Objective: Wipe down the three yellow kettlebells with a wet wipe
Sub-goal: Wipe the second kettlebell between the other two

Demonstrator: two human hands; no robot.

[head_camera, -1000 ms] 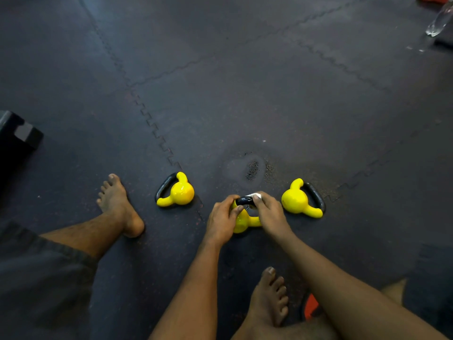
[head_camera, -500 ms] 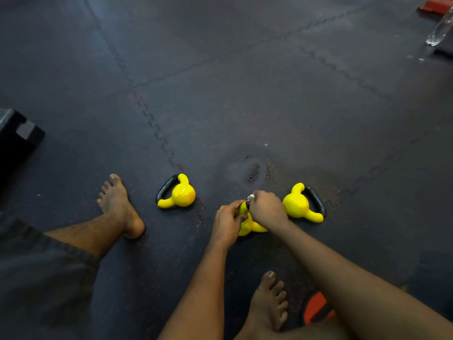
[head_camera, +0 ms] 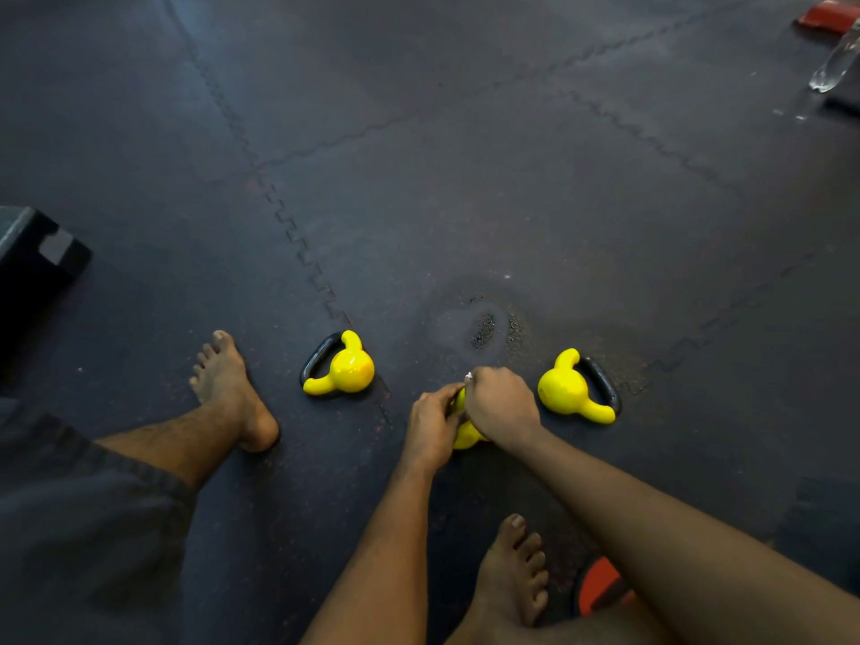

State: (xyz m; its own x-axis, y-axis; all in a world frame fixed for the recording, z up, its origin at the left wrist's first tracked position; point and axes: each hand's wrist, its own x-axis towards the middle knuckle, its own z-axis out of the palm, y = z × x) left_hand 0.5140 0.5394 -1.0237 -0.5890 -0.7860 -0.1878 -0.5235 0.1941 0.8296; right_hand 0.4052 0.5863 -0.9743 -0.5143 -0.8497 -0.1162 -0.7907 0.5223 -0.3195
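Observation:
Three small yellow kettlebells with black handles lie on the dark rubber floor. The left kettlebell (head_camera: 346, 371) and the right kettlebell (head_camera: 568, 391) lie on their sides, untouched. The middle kettlebell (head_camera: 466, 434) is mostly hidden by my hands. My left hand (head_camera: 430, 425) grips its left side. My right hand (head_camera: 501, 405) is curled over its top, and a bit of white wet wipe (head_camera: 468, 376) sticks out by the knuckles. The middle kettlebell's handle is hidden.
My bare left foot (head_camera: 230, 388) rests left of the kettlebells, my right foot (head_camera: 514, 570) near the bottom. A dark block (head_camera: 37, 253) sits at the left edge. A clear bottle (head_camera: 835, 62) and a red object (head_camera: 826, 16) lie far right; an orange disc (head_camera: 600, 586) by my right leg.
My right hand has slid left over the top of the middle kettlebell, covering its black handle. My left hand stays on its left side.

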